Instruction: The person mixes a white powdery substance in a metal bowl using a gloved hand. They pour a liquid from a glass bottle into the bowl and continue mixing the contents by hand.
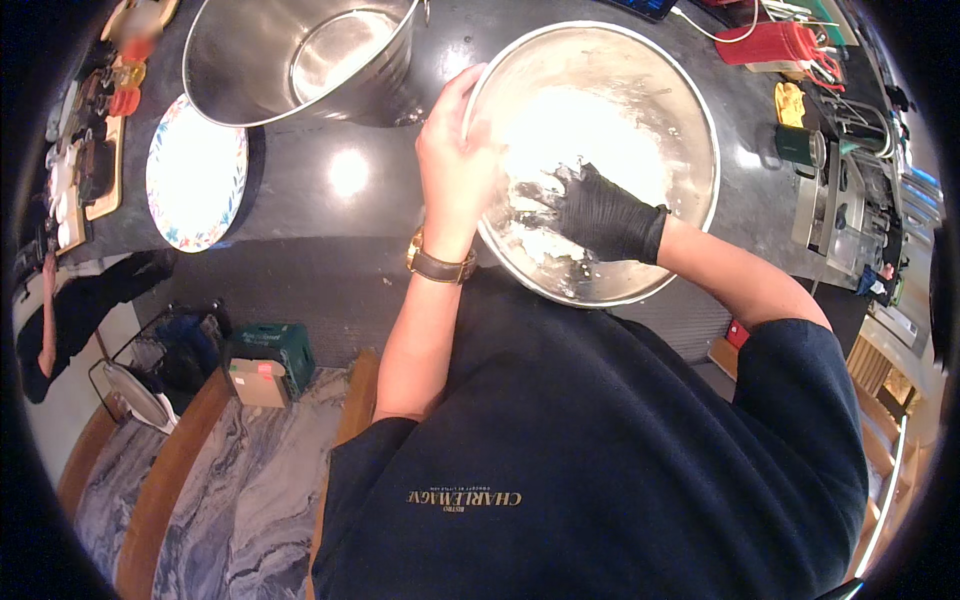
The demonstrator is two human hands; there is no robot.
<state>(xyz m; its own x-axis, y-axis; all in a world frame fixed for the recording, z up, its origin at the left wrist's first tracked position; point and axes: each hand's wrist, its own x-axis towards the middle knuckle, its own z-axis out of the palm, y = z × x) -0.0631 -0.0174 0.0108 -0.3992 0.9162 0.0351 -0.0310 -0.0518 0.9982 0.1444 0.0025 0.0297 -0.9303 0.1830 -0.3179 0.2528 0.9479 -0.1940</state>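
Note:
A wide stainless steel mixing bowl (694, 120) is tilted toward me on the dark counter, close against my shirt. Bright white matter (592, 131), too overexposed to make out its texture, covers its bottom. My left hand (461, 150) is bare, with a strapped watch at the wrist, and grips the bowl's left rim. Inside the bowl, my right hand (607, 214) wears a black glove. Its fingers are smeared with white and touch the mixture. The smears hide whether they close on any of it.
A large metal tub (259, 56) and a white oval plate (196, 176) with a patterned rim are on the left counter. A red container (765, 43) and a dark green mug (799, 145) stand right. Another person's arm (49, 322) shows far left, near a green crate (292, 352).

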